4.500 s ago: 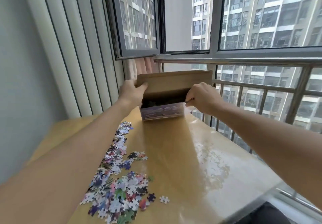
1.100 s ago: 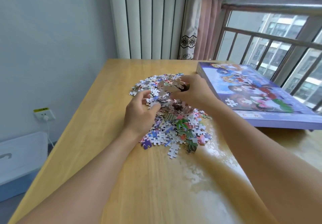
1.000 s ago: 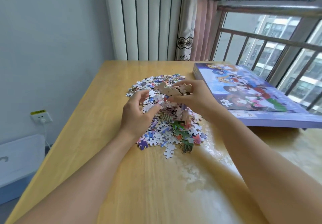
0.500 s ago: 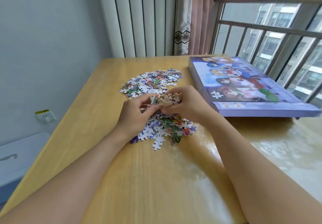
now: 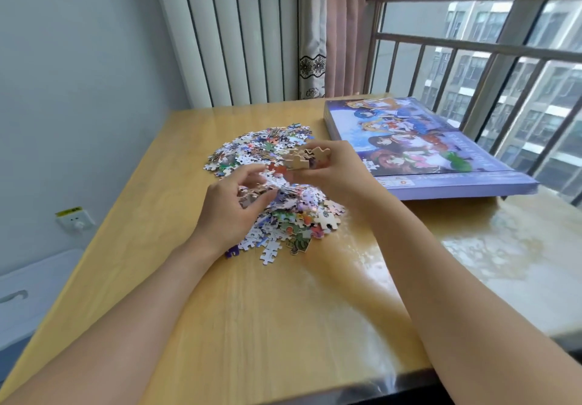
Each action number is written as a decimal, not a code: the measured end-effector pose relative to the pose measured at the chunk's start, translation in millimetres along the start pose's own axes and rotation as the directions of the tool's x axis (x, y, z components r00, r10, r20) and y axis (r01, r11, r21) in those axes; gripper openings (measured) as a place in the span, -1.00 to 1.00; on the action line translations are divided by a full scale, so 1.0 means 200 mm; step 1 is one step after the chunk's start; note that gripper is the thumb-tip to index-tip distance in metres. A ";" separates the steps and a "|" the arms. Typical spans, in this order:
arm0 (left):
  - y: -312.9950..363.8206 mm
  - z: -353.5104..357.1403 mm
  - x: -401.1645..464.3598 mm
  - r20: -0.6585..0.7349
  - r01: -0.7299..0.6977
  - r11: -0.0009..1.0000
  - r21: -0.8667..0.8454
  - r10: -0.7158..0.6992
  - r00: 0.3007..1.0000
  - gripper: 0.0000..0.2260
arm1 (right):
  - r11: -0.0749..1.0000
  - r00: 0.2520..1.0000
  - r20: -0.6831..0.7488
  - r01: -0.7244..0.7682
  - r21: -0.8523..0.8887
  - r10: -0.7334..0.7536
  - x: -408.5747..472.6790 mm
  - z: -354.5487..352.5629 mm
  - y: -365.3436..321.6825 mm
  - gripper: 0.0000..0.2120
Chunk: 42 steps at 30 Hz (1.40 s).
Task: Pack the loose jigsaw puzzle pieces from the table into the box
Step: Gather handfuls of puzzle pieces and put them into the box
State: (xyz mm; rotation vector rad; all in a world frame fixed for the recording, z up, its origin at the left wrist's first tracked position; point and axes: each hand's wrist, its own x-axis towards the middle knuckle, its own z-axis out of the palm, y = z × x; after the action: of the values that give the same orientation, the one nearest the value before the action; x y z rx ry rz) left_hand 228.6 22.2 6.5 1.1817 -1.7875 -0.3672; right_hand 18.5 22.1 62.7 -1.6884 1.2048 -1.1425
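Note:
A heap of loose jigsaw pieces lies mid-table, with a second spread of pieces just behind it. My right hand holds a clump of pieces, brown backs showing, above the heap. My left hand curls its fingers round a few pieces at the heap's left side. The flat purple puzzle box, its picture side up and closed, lies to the right of the pieces near the window.
The wooden table has a glossy wet-looking patch at the right. A barred window railing runs along the right edge, a curtain hangs at the back, and a wall socket sits low at left.
Earlier both hands were at the upright box by the window. Now the box lies flat and both hands gather pieces; over the last second the right hand lifted its clump slightly.

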 end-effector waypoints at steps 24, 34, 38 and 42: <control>0.71 0.57 0.53 0.132 -0.197 0.969 0.147 0.179 0.975 -0.74 | 0.640 0.771 -0.018 -0.516 0.569 0.637 -0.42 -0.74 0.14 -0.61; 0.82 0.52 0.65 0.123 -0.236 0.971 0.037 0.230 0.965 -0.88 | 0.635 0.655 -0.183 -0.563 0.529 0.733 -0.16 -0.90 -0.11 -0.69; 0.85 0.49 0.67 0.149 -0.253 0.967 0.036 0.245 0.958 -0.88 | 0.675 0.660 -0.237 -0.555 0.487 0.713 -0.10 -0.90 -0.15 -0.70; 0.87 0.48 0.69 0.159 -0.242 0.969 0.050 0.232 0.960 -0.80 | 0.749 0.679 -0.333 -0.519 0.413 0.654 -0.07 -0.88 -0.19 -0.67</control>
State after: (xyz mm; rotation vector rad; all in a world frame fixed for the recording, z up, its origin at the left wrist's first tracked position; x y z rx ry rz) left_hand 37.7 -29.8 146.1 0.9921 -2.0647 -0.2622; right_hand -138.1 32.1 150.5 -0.6991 1.6297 -1.2382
